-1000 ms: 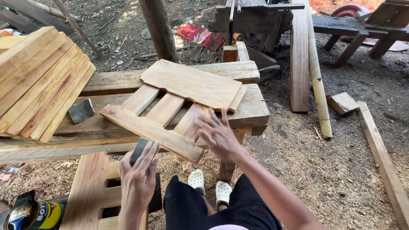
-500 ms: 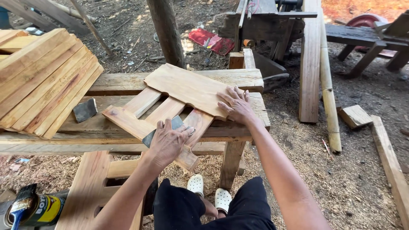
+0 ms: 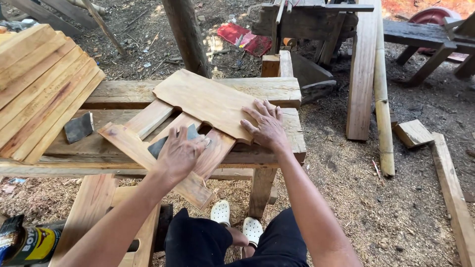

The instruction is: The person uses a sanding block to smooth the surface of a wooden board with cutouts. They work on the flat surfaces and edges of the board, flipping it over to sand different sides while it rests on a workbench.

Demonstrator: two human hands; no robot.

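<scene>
A slatted wooden panel (image 3: 208, 101) lies on a rough wooden workbench (image 3: 277, 89), its near cross rail overhanging the front edge. My left hand (image 3: 179, 154) presses a dark sheet of sandpaper (image 3: 163, 142) flat against the panel's slats, just behind the near rail. My right hand (image 3: 266, 124) rests palm down, fingers spread, on the wide top board of the panel near its right corner, holding it still. My legs and white shoes (image 3: 236, 223) show below the bench.
A stack of planks (image 3: 39, 84) leans at left. A second dark sandpaper piece (image 3: 78, 126) lies on the bench. A can with a brush (image 3: 24, 242) sits bottom left beside another wooden frame (image 3: 94, 212). Post, boards and bamboo pole stand behind and right.
My left hand carried the sandpaper up from below the bench onto the panel's slats. My right hand came down flat on the top board and stays there.
</scene>
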